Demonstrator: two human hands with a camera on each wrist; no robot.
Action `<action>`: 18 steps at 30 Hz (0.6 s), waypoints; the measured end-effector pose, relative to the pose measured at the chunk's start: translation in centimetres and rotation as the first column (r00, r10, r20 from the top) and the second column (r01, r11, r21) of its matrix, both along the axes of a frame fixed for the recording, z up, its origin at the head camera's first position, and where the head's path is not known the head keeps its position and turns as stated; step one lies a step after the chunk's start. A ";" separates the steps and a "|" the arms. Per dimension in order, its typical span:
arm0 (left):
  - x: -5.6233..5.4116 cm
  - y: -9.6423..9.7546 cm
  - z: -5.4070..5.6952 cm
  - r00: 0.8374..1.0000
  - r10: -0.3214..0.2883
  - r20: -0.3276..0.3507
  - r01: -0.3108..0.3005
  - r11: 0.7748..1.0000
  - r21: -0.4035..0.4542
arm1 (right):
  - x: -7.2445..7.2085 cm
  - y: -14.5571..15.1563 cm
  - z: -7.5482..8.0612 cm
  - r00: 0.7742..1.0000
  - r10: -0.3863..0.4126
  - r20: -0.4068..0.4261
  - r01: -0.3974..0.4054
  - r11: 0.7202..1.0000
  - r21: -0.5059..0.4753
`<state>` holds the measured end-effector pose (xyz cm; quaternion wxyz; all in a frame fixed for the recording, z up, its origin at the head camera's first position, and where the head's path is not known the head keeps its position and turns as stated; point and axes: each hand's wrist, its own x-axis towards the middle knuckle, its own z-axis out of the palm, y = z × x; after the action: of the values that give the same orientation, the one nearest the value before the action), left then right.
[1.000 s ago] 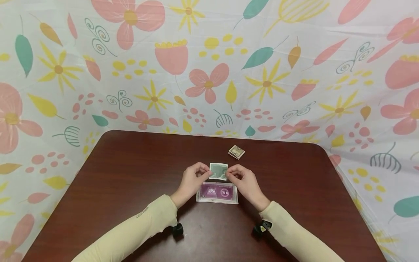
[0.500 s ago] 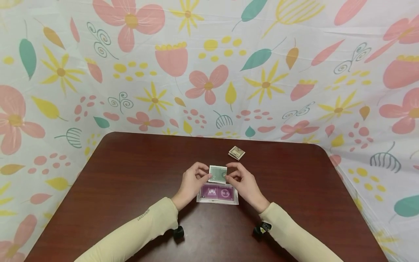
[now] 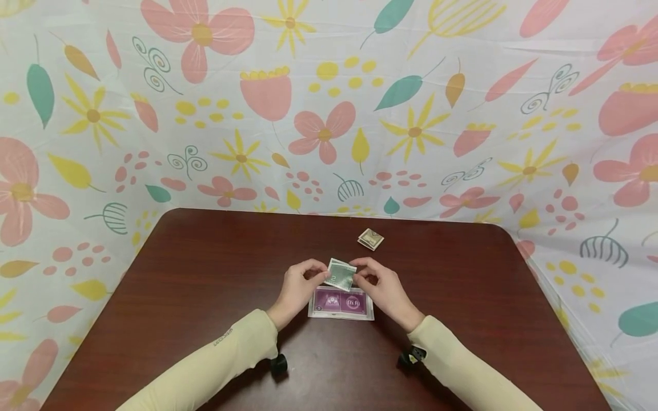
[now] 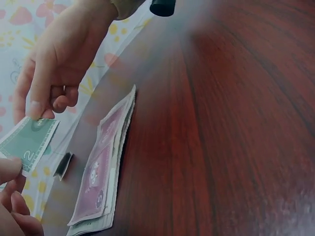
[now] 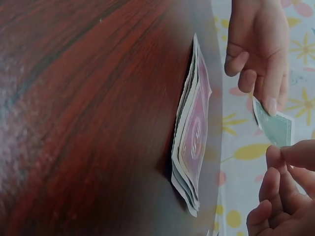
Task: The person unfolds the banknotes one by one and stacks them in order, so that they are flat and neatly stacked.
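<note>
Between my two hands is a small folded green banknote [image 3: 340,275] marked with a 2, held over the table. My left hand [image 3: 299,287] pinches its left edge between thumb and fingers. At the opposite edge, my right hand [image 3: 385,290] grips it with thumb and fingertips, as the right wrist view shows close up. A layered stack of banknotes [image 3: 341,302] with a purple note on top lies flat just below the hands. In the left wrist view the stack [image 4: 101,167] shows a 5 in its corner and several pale edges underneath.
A folded brownish paper note [image 3: 371,238] rests on the table beyond my right hand, slightly sprung apart. The dark reddish wooden table [image 3: 205,268] ends at a floral cloth [image 3: 329,131] hanging behind it. A black wrist device [image 3: 411,358] sits under my right sleeve.
The green banknote has dipped toward the purple stack and then turned clockwise, so it now sits tilted. Both hands keep hold of it and have shifted only slightly.
</note>
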<state>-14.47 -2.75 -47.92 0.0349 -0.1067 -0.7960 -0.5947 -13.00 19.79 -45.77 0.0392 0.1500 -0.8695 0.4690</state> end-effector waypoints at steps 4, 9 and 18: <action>-0.2 0.0 -0.2 1.000 0.015 0.019 -0.016 0.999 0.037 | -0.1 0.2 0.1 0.999 0.013 -0.030 -0.013 1.000 -0.012; -0.5 0.0 -0.1 0.999 0.042 0.033 -0.045 0.994 0.095 | -0.3 0.6 0.2 0.998 0.015 -0.068 -0.015 1.000 0.009; -0.5 -0.1 0.1 0.995 0.079 0.061 -0.086 0.990 0.116 | -0.7 0.9 0.2 0.989 0.012 -0.150 -0.005 0.999 0.042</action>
<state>-14.93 -2.88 -47.78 0.0435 -0.0546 -0.7639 -0.6416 -13.66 20.66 -45.61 0.0995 0.1895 -0.8730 0.4383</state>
